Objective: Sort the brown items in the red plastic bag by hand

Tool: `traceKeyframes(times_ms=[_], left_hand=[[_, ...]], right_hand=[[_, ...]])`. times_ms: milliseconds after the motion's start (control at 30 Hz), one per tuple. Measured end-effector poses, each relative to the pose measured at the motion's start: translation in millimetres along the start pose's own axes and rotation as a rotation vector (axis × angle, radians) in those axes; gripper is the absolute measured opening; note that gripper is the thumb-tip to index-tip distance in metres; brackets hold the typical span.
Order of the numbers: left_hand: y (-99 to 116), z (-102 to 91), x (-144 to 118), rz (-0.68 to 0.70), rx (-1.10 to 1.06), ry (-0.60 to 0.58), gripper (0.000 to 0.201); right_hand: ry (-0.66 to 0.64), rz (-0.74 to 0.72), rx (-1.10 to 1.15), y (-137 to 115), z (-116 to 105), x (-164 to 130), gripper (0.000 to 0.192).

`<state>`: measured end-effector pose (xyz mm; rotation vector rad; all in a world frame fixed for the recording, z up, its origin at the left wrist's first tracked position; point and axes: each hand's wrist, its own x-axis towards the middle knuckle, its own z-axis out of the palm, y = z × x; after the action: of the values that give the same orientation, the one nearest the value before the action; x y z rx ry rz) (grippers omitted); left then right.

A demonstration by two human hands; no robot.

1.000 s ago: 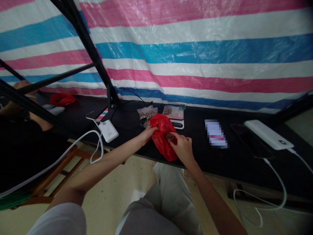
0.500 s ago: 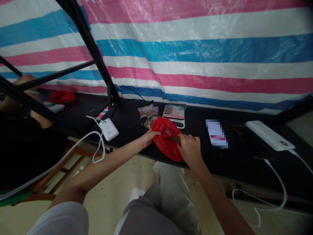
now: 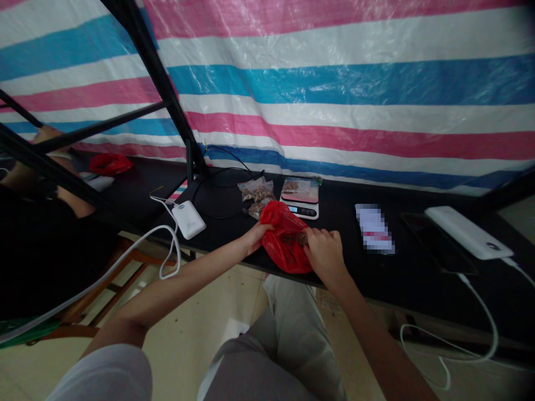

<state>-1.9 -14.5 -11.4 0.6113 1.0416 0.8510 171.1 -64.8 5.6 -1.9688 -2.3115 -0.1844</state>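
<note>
Fingers (image 3: 308,245) of R hand (image 3: 325,257) in red bag (image 3: 284,245), brown bits inside.

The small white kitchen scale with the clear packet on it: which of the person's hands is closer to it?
Right. The right hand sits just in front of the small white kitchen scale, at the crumpled red plastic bag. The left hand holds the bag's left edge, slightly farther away.

Bare forearms, a pale grey short sleeve (image 3: 104,373) and light grey, possibly cotton, trousers (image 3: 271,356).
</note>
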Motion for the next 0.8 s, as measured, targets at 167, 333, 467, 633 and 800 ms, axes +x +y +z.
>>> traceKeyframes(times_ms=[167, 333, 467, 633, 800], left_hand=[[-2.6, -1.3, 3.4, 0.09, 0.134, -0.144, 0.044], [-8.6, -6.0, 13.7, 0.093, 0.343, -0.13, 0.036], [-8.2, -5.0, 16.6, 0.143, 0.349, -0.08, 0.03], [-5.7, -0.8, 18.6, 0.162, 0.272, -0.058, 0.026], [-5.7, 2.7, 19.7, 0.183, 0.226, -0.032, 0.023]], right_hand=[[-0.009, -0.011, 0.017, -4.0, 1.5, 0.9, 0.017], [-0.01, -0.021, 0.037, -6.3, 1.8, -0.2, 0.021], [-0.022, -0.018, 0.04, -8.1, 0.5, -1.4, 0.023], [-0.013, -0.024, 0.017, -13.2, -0.5, 0.5, 0.021], [-0.031, -0.019, 0.007, -19.7, 0.0, 3.5, 0.022]])
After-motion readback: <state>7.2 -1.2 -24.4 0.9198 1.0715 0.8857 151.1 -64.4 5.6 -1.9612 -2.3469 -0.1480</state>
